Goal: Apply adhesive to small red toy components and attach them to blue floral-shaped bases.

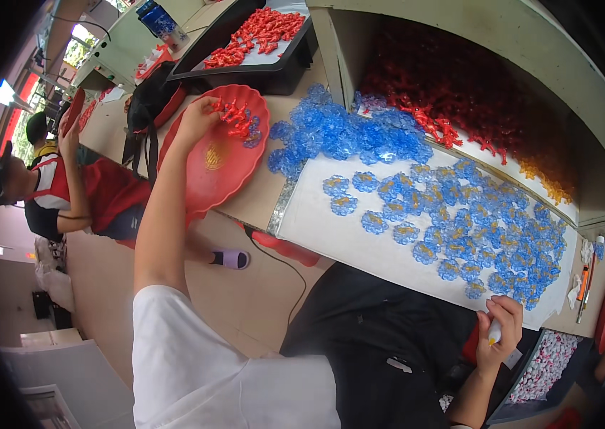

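My left hand [198,121] reaches over a red scalloped plate [198,179], its fingers bent together at the small red plastic pieces [234,114] lying there. It seems to pinch one of them, though the fingertips partly hide it. A few blue bits lie beside these pieces. In my right hand [503,329], at the near edge of a white board [359,243], is a white pen-like tube [495,332] with a yellow tip. Across the board lie many clear blue flower-shaped pieces [406,232], many with a yellow mark in the middle.
Loose blue flower pieces [331,129] are heaped at the board's far left. A shelf holds red pieces [452,93] and orange ones [545,179]. Behind the plate stands a black tray [281,75] of red pieces. A co-worker in a red apron [113,193] is at left.
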A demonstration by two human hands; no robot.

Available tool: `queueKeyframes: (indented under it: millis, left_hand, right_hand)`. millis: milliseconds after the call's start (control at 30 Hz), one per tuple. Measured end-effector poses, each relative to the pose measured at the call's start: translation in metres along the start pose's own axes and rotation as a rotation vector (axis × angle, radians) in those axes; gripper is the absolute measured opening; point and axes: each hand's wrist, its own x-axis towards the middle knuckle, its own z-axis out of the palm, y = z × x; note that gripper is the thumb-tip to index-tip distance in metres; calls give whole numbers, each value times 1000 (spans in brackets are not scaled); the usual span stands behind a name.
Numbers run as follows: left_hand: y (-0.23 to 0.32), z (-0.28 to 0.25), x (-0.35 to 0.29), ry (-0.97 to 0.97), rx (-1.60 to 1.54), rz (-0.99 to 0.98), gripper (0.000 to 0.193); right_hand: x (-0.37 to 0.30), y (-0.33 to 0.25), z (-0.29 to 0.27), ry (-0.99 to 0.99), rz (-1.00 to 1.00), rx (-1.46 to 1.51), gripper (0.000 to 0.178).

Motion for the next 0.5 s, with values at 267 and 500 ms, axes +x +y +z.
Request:
queueKeyframes:
  millis: [267,500]
  left_hand:
    - [3,-31,-23,-51,-159,-1,47]
    - [225,70,-106,270,31,519,31]
  right_hand:
    - [4,9,-6,17,1,79,24]
    - [-13,28,-16,86,82,99,25]
